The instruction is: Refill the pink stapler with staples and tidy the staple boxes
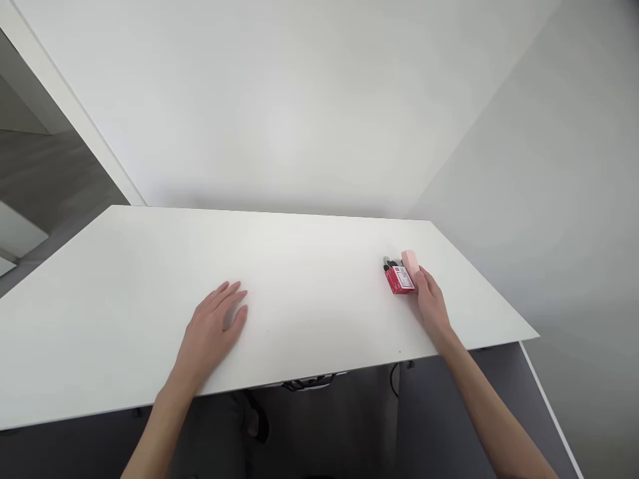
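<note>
My left hand (214,327) rests on the white tabletop (309,286), palm down, its fingers apart and holding nothing. At the right side of the table, my right hand (432,297) is closed on a small light pink block (410,263); its exact kind does not show. Touching or just left of the block is a small red box (399,282) with a white label, tilted toward me. Behind the box lies a black and silver item (391,263), partly hidden and too small to name. Some of my right fingers are hidden behind the thumb and the block.
The white table runs up to a plain wall (279,113) at the back, with another wall (574,186) on the right. Dark cables (309,383) hang under the front edge. A foot in a dark shoe (257,419) shows below. Grey floor (54,179) lies to the left.
</note>
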Motion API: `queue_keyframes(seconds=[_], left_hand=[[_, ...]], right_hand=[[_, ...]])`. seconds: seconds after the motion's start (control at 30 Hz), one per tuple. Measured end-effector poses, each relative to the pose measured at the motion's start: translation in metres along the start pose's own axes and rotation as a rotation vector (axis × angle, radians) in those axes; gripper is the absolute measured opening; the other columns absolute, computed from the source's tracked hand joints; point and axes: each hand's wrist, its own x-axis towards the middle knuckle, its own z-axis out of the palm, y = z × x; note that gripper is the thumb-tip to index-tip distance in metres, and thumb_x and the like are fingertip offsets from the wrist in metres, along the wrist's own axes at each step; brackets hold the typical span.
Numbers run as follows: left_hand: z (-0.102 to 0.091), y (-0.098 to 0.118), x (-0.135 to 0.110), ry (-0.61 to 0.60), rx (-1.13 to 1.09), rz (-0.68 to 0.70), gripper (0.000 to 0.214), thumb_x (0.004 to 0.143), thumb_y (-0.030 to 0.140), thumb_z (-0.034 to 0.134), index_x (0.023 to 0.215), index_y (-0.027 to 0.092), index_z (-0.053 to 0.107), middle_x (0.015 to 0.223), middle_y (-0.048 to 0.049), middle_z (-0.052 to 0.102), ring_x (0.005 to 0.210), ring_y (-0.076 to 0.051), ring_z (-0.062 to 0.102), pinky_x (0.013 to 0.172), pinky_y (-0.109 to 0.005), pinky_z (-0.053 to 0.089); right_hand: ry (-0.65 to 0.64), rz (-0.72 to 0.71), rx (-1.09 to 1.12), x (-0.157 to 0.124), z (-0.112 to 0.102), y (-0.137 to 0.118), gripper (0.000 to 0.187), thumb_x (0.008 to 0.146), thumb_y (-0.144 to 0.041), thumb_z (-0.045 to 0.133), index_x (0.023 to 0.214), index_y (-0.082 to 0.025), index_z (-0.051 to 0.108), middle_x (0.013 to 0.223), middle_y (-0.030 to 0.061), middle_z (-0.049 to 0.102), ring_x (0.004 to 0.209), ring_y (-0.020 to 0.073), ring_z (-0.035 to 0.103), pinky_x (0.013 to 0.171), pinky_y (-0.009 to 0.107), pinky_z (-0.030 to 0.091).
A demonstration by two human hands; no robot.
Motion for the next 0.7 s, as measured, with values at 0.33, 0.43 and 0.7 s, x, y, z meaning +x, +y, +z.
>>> queue_keyframes(seconds=[0.33,0.43,0.7], left_hand=[[0.000,0.000,-0.001,-0.001,-0.013,-0.007,0.046,0.106,0.051,0.048,0.136,0.027,0.073,0.159,-0.0024,0.062,0.155,-0.032,0.050,0.129,-0.053,0.042],[0.000,0.001,-0.001,0.001,-0.020,-0.012,0.046,0.105,0.051,0.048,0.136,0.027,0.073,0.159,-0.0018,0.062,0.155,-0.031,0.050,0.129,-0.054,0.042],[0.002,-0.001,-0.001,0.009,-0.025,-0.007,0.044,0.106,0.050,0.049,0.135,0.029,0.073,0.158,0.0001,0.063,0.155,-0.031,0.050,0.129,-0.055,0.043]], right_hand=[[-0.058,-0.065,-0.033,-0.001,0.017,-0.008,0.071,0.101,-0.072,0.052,0.154,-0.026,0.062,0.159,0.0097,0.062,0.144,0.0326,0.057,0.121,0.046,0.043],[-0.082,-0.107,-0.059,-0.002,0.025,-0.008,0.072,0.101,-0.074,0.050,0.154,-0.025,0.060,0.159,0.0108,0.062,0.144,0.0326,0.058,0.122,0.047,0.042],[-0.218,-0.168,-0.088,-0.028,0.055,-0.021,0.072,0.104,-0.073,0.045,0.156,-0.025,0.058,0.161,0.0104,0.061,0.146,0.0344,0.057,0.122,0.050,0.044]])
